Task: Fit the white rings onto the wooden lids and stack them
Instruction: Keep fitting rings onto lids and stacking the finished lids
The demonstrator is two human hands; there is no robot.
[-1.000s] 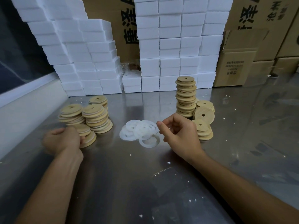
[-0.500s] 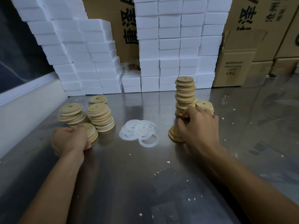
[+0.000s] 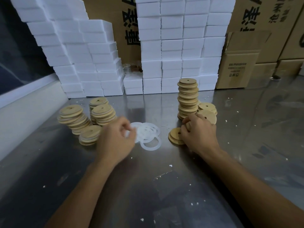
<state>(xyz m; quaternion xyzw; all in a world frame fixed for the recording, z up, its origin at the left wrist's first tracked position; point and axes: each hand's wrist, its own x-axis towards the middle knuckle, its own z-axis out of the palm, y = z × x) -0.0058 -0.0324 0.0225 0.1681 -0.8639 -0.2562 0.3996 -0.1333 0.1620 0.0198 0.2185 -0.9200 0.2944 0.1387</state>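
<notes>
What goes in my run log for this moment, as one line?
left hand: on pile of white rings | right hand: on low stack of round wooden lids | steel table

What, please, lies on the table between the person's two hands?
In the head view, the loose pile of white rings lies between the left hand and the right hand; the left hand's fingers overlap its edge.

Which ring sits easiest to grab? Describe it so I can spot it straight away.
Look at the steel table, midway between the wooden lid stacks on either side, where a pile of white rings lies flat. The nearest ring sits at the pile's near edge. Unlike the overlapping rings behind it, it lies almost clear, its whole circle showing bare table through the middle.
</notes>
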